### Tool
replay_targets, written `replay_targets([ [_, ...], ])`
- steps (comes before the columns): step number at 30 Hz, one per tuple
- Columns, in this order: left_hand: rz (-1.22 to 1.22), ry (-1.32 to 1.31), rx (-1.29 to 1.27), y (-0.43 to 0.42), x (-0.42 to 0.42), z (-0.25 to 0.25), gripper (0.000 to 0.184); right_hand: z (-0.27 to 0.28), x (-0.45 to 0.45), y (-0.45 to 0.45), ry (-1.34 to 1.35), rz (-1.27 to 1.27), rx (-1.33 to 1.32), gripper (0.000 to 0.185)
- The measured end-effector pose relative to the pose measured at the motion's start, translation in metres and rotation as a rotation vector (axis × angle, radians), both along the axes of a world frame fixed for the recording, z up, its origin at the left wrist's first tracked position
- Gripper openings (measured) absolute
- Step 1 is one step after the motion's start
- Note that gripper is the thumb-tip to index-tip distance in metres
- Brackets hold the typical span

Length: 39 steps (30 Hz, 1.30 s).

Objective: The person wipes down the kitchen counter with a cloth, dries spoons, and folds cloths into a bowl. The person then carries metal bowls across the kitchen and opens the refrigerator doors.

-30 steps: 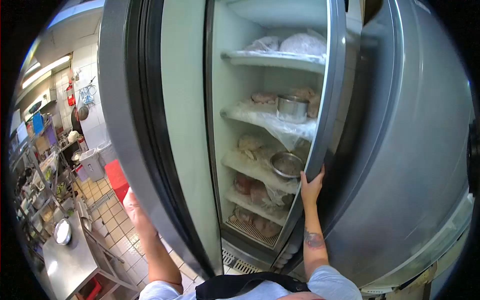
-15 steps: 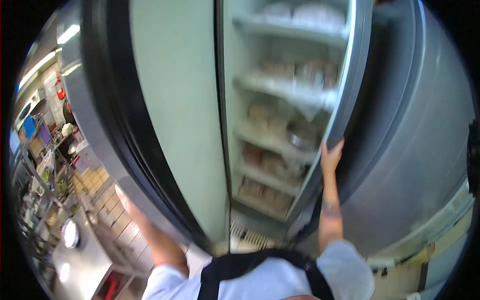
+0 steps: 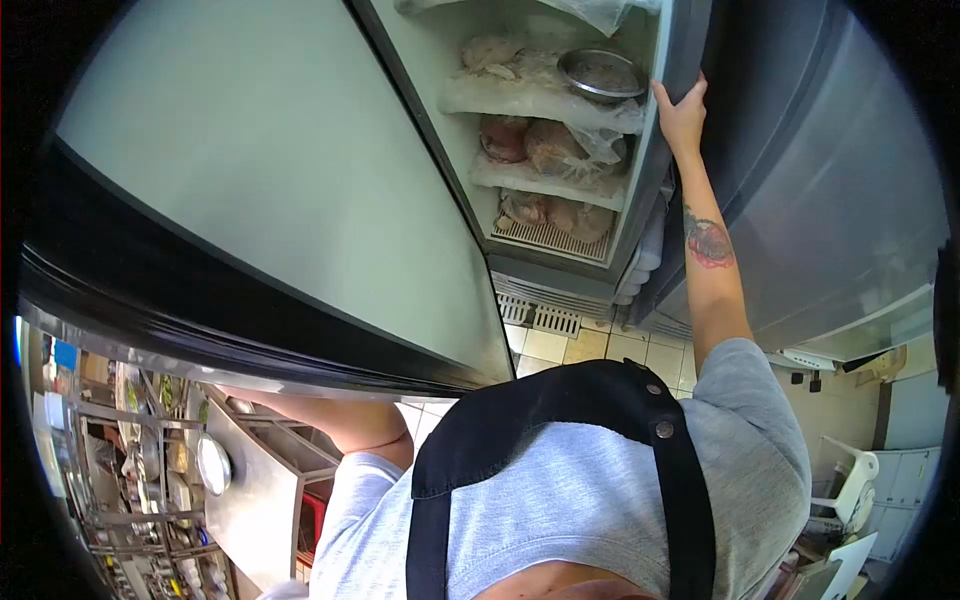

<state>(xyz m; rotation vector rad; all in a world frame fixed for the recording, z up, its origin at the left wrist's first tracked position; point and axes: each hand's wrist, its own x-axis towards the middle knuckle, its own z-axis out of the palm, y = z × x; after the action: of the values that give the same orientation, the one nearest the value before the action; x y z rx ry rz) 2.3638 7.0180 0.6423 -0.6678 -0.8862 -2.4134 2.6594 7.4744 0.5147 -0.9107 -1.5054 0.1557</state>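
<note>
My right hand (image 3: 683, 118) grips the right edge of the upright freezer's frame (image 3: 655, 150), thumb on the inner side and fingers around the outer side. On the left, the wide-open door (image 3: 290, 190) reaches across the view. My left hand (image 3: 232, 392) is at the door's outer side, mostly hidden by it; its fingers do not show. Inside the freezer, a metal bowl (image 3: 602, 76) sits on a frosted shelf (image 3: 540, 100). Below are bagged, meat-like pieces (image 3: 555, 148), with more (image 3: 575, 218) on the bottom rack.
A steel table (image 3: 250, 490) carries a round metal dish (image 3: 213, 464) at lower left, beside crowded shelving (image 3: 150, 430). Another large steel appliance (image 3: 840, 190) stands right of the freezer. A white chair (image 3: 850, 485) is at lower right, and a floor drain (image 3: 540, 315) lies below the freezer.
The view has tilted downward, so the shelves appear higher. The door has swung wider to the left. My right hand still holds the frame; the red item once by my left hand no longer shows.
</note>
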Motion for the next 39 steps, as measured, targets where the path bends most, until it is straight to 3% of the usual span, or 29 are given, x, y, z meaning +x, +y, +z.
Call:
replay_targets([
  [5, -0.009, -0.013, 0.004, 0.027, 0.049, -0.009, 0.038, 0.004, 0.01, -0.001, -0.131, -0.019, 0.078, 0.084],
  [6, -0.021, -0.01, -0.007, 0.037, 0.062, -0.01, 0.038, 0.012, 0.021, -0.01, -0.238, 0.001, -0.056, 0.087],
  [9, -0.089, -0.005, -0.042, 0.072, 0.103, -0.008, 0.038, 0.058, 0.064, -0.065, -0.466, 0.148, -0.2, 0.05],
  [11, -0.145, 0.043, -0.144, 0.099, 0.127, -0.002, 0.038, 0.052, 0.092, -0.085, -0.603, 0.152, -0.151, 0.051],
  [12, -0.167, 0.116, -0.234, 0.114, 0.142, 0.0, 0.038, 0.054, 0.106, -0.106, -0.421, 0.195, -0.206, 0.033],
  [15, -0.174, 0.371, -0.422, 0.167, 0.164, -0.002, 0.035, 0.025, 0.178, -0.137, 0.153, 0.289, -0.273, 0.02],
  [16, -0.17, 0.445, -0.458, 0.188, 0.167, -0.005, 0.033, 0.013, 0.21, -0.144, 0.26, 0.208, -0.261, 0.018],
  [19, -0.074, 0.634, -0.431, 0.253, 0.201, -0.001, 0.032, -0.03, 0.315, -0.154, 0.534, -0.028, -0.307, 0.02],
  [21, 0.068, 0.614, -0.639, 0.284, 0.209, -0.004, 0.038, -0.068, 0.391, -0.15, 0.461, -0.291, -0.191, 0.032],
  [22, 0.098, 0.623, -0.62, 0.3, 0.219, -0.003, 0.04, -0.081, 0.427, -0.154, 0.423, -0.409, -0.152, 0.039],
  [23, 0.129, 0.632, -0.603, 0.319, 0.228, -0.002, 0.043, -0.082, 0.462, -0.161, 0.38, -0.481, -0.252, 0.056],
  [25, 0.312, 0.63, -0.59, 0.352, 0.236, -0.003, 0.046, -0.086, 0.525, -0.163, 0.358, -0.579, -0.313, 0.069],
  [27, 0.454, 0.522, -0.759, 0.383, 0.236, -0.01, 0.046, -0.08, 0.57, -0.152, 0.232, -0.61, -0.343, 0.078],
  [29, 0.53, 0.454, -0.713, 0.402, 0.218, -0.017, 0.043, -0.082, 0.613, -0.124, 0.125, -0.587, -0.311, 0.09],
  [31, 0.534, 0.429, -0.615, 0.405, 0.225, -0.018, 0.041, -0.07, 0.631, -0.1, 0.076, -0.538, -0.324, 0.088],
  [33, 0.534, 0.439, -0.568, 0.404, 0.232, -0.017, 0.041, -0.065, 0.647, -0.072, 0.196, -0.296, -0.341, 0.084],
  [34, 0.557, 0.4, -0.596, 0.404, 0.233, -0.018, 0.042, -0.042, 0.643, -0.08, 0.093, -0.363, -0.348, 0.08],
  [39, 0.716, 0.184, -0.853, 0.412, 0.211, -0.022, 0.043, -0.05, 0.676, -0.051, 0.173, 0.045, -0.397, 0.074],
])
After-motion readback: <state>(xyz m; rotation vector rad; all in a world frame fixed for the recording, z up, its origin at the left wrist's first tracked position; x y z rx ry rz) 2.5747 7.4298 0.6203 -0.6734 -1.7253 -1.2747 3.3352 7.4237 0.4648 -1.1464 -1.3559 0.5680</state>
